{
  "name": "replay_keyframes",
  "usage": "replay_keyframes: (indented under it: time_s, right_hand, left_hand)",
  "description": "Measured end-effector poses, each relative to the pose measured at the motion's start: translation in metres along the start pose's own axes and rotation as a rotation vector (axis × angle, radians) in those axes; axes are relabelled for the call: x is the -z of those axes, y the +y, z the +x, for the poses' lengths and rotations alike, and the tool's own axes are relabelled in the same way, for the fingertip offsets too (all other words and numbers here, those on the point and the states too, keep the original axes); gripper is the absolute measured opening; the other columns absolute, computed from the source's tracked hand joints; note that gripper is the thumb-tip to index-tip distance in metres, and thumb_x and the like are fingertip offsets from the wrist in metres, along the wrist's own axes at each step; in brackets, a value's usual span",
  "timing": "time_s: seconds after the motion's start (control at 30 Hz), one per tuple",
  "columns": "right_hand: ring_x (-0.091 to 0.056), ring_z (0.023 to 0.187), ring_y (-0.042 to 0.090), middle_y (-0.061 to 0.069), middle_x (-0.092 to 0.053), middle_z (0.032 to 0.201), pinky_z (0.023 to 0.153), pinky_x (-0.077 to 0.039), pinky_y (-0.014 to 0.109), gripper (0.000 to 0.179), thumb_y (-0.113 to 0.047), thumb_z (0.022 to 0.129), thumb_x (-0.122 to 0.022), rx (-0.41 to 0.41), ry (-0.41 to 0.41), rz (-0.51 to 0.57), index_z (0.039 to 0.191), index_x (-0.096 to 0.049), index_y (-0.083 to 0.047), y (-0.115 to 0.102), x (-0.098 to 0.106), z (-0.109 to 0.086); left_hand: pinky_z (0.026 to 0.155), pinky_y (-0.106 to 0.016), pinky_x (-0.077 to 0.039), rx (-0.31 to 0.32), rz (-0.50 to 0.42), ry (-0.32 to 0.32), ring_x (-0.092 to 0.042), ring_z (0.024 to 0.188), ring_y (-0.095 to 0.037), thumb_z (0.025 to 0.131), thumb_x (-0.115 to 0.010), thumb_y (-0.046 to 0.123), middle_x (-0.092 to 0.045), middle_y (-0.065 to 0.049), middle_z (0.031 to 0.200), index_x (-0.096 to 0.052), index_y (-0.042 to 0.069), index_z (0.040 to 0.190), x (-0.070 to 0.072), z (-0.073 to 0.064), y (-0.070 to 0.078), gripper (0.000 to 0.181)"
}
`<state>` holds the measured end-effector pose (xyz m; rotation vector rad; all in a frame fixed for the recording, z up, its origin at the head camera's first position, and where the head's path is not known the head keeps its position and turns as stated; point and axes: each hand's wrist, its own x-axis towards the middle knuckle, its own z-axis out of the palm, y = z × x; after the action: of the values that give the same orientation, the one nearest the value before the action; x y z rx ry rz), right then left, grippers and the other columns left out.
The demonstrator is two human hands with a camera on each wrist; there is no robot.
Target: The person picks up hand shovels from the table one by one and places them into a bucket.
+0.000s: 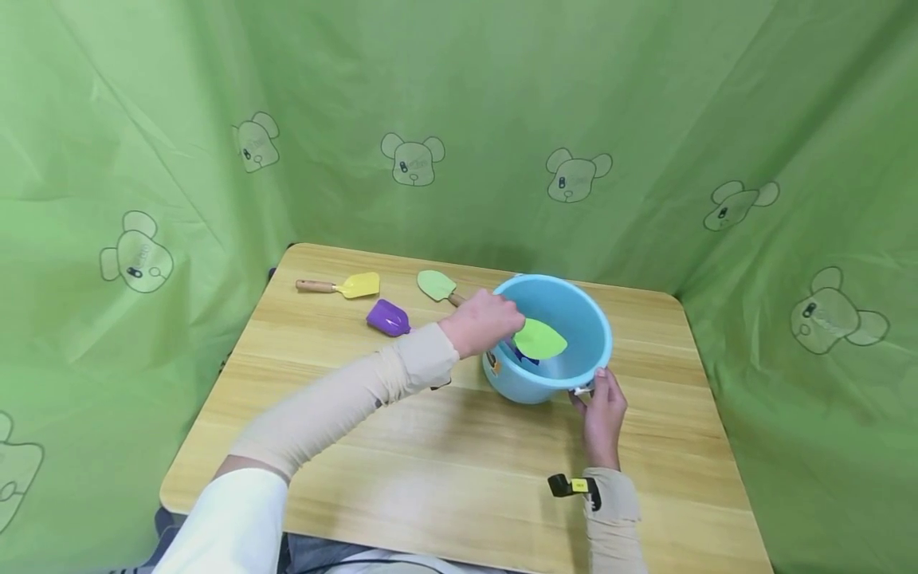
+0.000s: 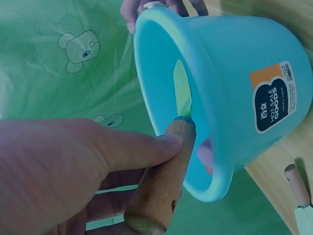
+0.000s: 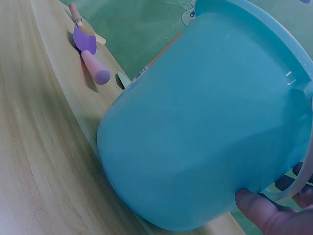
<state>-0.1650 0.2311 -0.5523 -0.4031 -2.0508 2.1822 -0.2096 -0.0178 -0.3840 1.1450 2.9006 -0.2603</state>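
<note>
My left hand (image 1: pixel 488 323) pinches the wooden handle (image 2: pixel 164 178) of a small shovel between thumb and fingers. Its bright green pointed blade (image 1: pixel 541 340) overlaps the opening of a light blue bucket (image 1: pixel 591 311). At the near right side of the bucket, my right hand (image 1: pixel 605 410) grips the rim beside the white bail handle (image 3: pixel 304 174). Inside the bucket, a dark blue piece (image 1: pixel 527 357) shows partly under the green blade. A label (image 2: pixel 276 98) is stuck on the bucket's outer wall in the left wrist view.
To the left on the wooden table (image 1: pixel 402 470) lie a yellow shovel (image 1: pixel 358 285), a purple scoop (image 1: pixel 390 317) with a pink handle (image 3: pixel 95 68), and a pale green shovel (image 1: pixel 435 285). A green curtain (image 1: pixel 488 215) hangs behind the table and along its sides.
</note>
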Motion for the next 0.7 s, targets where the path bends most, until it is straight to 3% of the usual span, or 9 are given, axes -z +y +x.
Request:
replay_keyframes:
  time_s: [0.27, 0.5, 0.7]
  right_hand:
    - [-0.055, 0.119, 0.015, -0.003, -0.052, 0.109, 0.089, -0.060, 0.021, 0.052, -0.044, 0.110, -0.044, 0.000, -0.005, 0.026, 0.141, -0.057, -0.004, 0.001, 0.002, 0.000]
    - [-0.057, 0.121, 0.017, -0.004, -0.054, 0.110, 0.090, -0.060, 0.022, 0.049, -0.038, 0.111, -0.043, -0.016, -0.002, 0.038, 0.141, -0.055, -0.001, -0.001, 0.000, 0.001]
    - [-0.058, 0.119, 0.012, -0.002, -0.054, 0.112, 0.091, -0.059, 0.022, 0.048, -0.037, 0.112, -0.041, -0.028, -0.007, 0.029, 0.142, -0.055, -0.002, -0.001, 0.001, 0.003]
  left_hand:
    - [0.076, -0.032, -0.062, -0.035, 0.057, -0.030, -0.055, 0.075, -0.010, 0.102, -0.061, 0.010, -0.077, 0.007, 0.100, -0.075, 0.024, 0.105, -0.008, 0.009, 0.010, 0.020]
    - [0.074, -0.029, -0.061, -0.043, 0.076, -0.038, -0.048, 0.072, -0.010, 0.104, -0.059, 0.013, -0.077, 0.008, 0.102, -0.073, 0.023, 0.101, -0.014, 0.019, 0.017, 0.018]
    - [0.074, -0.029, -0.061, -0.044, 0.089, -0.064, -0.050, 0.072, -0.009, 0.105, -0.058, 0.016, -0.077, 0.007, 0.102, -0.073, 0.022, 0.102, -0.016, 0.029, 0.021, 0.017]
